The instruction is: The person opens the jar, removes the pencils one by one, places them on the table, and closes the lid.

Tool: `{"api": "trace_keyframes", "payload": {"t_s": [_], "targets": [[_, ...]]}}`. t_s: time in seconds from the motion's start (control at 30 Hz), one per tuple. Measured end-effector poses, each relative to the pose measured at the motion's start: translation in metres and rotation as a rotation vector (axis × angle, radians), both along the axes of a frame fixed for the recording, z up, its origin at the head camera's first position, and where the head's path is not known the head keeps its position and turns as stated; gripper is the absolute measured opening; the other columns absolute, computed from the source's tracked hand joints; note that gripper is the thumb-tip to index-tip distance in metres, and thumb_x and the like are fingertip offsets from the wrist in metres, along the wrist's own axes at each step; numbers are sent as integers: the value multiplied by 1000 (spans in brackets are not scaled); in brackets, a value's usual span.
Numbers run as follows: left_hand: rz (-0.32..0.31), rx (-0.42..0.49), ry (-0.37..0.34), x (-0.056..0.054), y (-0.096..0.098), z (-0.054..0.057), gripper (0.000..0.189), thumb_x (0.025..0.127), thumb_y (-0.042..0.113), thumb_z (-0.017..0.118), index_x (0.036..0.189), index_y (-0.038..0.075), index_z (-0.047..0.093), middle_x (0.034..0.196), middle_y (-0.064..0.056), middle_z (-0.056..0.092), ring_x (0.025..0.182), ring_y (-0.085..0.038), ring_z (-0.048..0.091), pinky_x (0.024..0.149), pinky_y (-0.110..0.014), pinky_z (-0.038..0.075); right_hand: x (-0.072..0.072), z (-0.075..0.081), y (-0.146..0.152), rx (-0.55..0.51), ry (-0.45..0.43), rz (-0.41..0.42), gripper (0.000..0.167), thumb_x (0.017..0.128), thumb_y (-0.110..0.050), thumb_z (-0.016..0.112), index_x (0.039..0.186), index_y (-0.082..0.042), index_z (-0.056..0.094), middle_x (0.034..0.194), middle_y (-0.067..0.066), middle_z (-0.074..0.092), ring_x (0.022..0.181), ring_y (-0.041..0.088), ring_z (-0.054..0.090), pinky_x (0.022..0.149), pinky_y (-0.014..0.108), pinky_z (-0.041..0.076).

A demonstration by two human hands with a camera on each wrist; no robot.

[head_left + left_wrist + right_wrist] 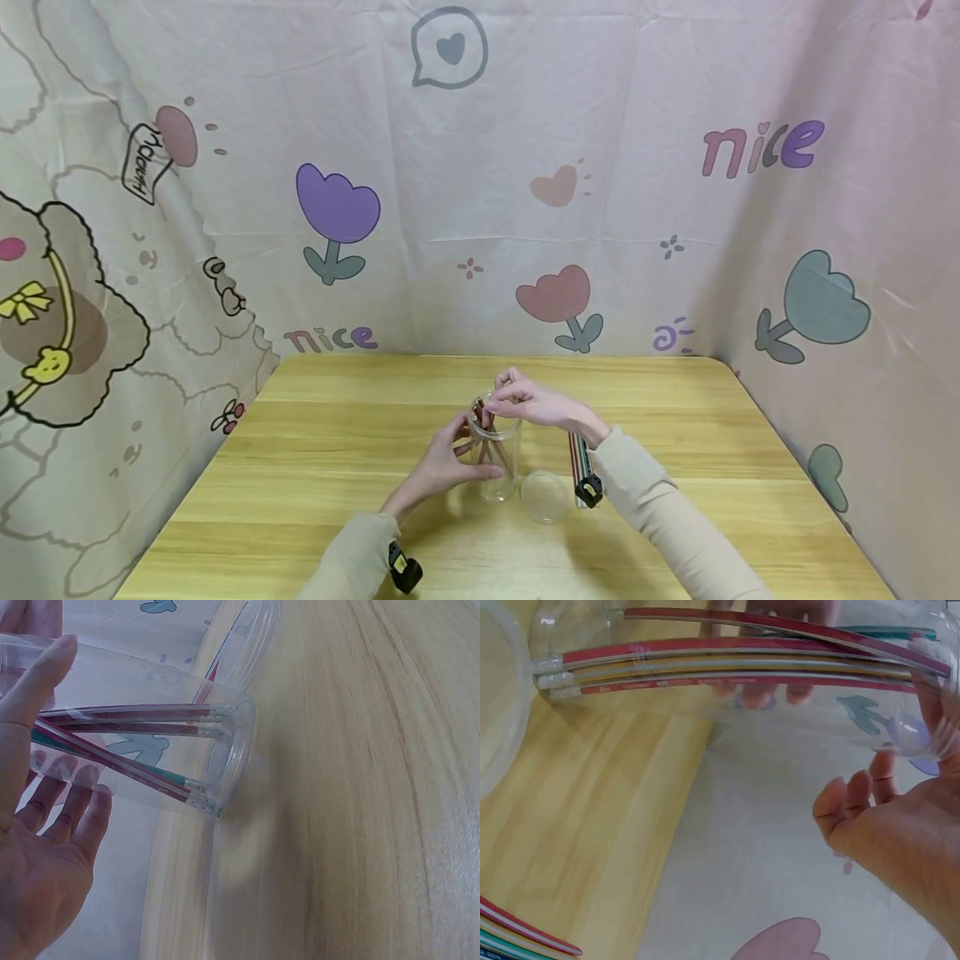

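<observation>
My left hand (442,467) grips a tall clear jar (502,483) from its left side, fingers and thumb spread around the wall. Inside lean several pencils (142,731), mostly dark red, with a green and a yellow one among them. Their eraser ends rest toward the jar's base. At the open mouth, my right hand (536,404) reaches in, pinching the pencils' upper ends, which come together at its fingertips. Its other fingers (859,791) curl outside the rim. The jar partly blurs the fingers within it.
Beside the jar a round clear lid (545,497) lies on the wooden table (337,433). More colored pencils (525,934) lie in a row to the right, partly under my right forearm. A printed curtain (465,192) hangs behind the table and along both sides.
</observation>
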State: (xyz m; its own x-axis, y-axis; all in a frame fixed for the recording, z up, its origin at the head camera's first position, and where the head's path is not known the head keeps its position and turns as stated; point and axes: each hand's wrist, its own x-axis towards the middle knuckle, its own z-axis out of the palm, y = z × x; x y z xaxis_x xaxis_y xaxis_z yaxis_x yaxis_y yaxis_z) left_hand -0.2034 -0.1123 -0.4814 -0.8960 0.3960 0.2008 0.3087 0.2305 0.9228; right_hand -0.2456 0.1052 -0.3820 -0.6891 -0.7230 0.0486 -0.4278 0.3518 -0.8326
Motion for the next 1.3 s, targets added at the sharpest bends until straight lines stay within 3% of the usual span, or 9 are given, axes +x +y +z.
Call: {"api": "trace_keyframes", "payload": {"t_s": [0.23, 0.43, 0.8, 0.93, 1.07, 1.2, 1.3], "targets": [[4, 5, 14, 0, 0, 0, 76, 74, 17, 90, 138, 10, 50, 135, -16, 58, 128, -37, 54, 109, -53, 52, 3, -10, -5, -106, -6, 4, 27, 106, -20, 51, 99, -2, 70, 119, 9, 41, 117, 19, 33, 101, 33, 35], [17, -2, 4, 0, 1, 0, 78, 72, 17, 91, 138, 8, 50, 136, -17, 58, 128, -38, 55, 109, -50, 52, 5, -16, -7, -260, -49, 2, 32, 106, -21, 50, 93, 4, 65, 112, 1, 39, 117, 19, 36, 105, 36, 36], [8, 7, 3, 0, 1, -1, 76, 72, 16, 91, 137, 10, 51, 134, -15, 58, 128, -36, 55, 110, -50, 52, 12, -14, -11, -487, -31, -122, 49, 107, -34, 45, 95, 13, 55, 108, 0, 53, 111, 11, 49, 106, 32, 39], [9, 8, 5, 0, 1, -1, 71, 73, 16, 91, 132, 10, 53, 131, -14, 59, 126, -35, 56, 109, -49, 53, 12, -14, -12, -578, 18, -170, 47, 109, -33, 40, 91, 9, 53, 86, -7, 60, 88, 9, 56, 88, 22, 47], [12, 7, 2, 0, 1, -1, 68, 73, 16, 91, 129, 10, 54, 130, -13, 60, 125, -34, 56, 109, -49, 53, 11, -12, -14, -722, 96, -204, 37, 108, -35, 41, 88, -9, 58, 68, -7, 55, 66, 9, 50, 65, 17, 44], [16, 1, -6, 0, 2, 0, 70, 72, 16, 91, 131, 9, 54, 131, -14, 60, 126, -34, 56, 110, -50, 52, 11, -9, -15, -827, 148, -269, 30, 104, -41, 44, 92, -26, 67, 66, -10, 55, 62, 7, 48, 59, 15, 41], [13, 0, -9, 1, 2, 1, 72, 72, 16, 91, 133, 8, 53, 131, -14, 59, 126, -34, 56, 110, -51, 52, 12, -6, -14, -839, 178, -331, 35, 104, -43, 45, 96, -23, 72, 64, -13, 57, 61, 3, 48, 57, 14, 39]]}}
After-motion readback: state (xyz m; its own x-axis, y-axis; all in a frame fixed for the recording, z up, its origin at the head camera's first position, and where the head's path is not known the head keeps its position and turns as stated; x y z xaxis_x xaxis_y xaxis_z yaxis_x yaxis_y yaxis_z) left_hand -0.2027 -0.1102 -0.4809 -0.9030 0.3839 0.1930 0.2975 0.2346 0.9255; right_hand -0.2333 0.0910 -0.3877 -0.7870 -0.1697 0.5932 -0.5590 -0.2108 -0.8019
